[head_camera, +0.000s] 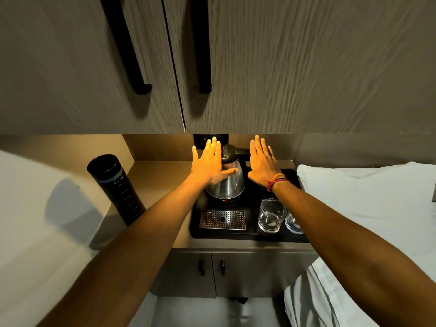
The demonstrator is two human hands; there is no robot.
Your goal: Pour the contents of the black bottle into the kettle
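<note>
At about nine o'clock from the middle of the view, the black bottle (116, 188) was seen standing capped on the worktop (151, 182), near the left wall and well apart from both hands. To its right, the left hand (210, 165) was held flat, palm down, in front of the kettle (227, 182); its fingers (213, 147) were stretched out and released, nothing was grasped, and whether the thumb touched the steel body could not be told. The kettle itself was set upright on the far left part of a black tray (236, 234), its dark lid closed and its handle pointed toward three o'clock; a small red light was seen at its base. Just in front of it, at six o'clock from the kettle, a perforated metal drip grate (222, 219) was laid flat in the tray. Further right, the right hand (263, 165) was held above the tray, likewise flat with fingers spread and released, and a red thread band (276, 181) was worn at its wrist. Below that forearm, two clear glasses (271, 214) were stood side by side on the near right part of the tray, the right one partly hidden by the arm. At three o'clock, a bed (368, 197) with white linen was seen just beside the worktop.
</note>
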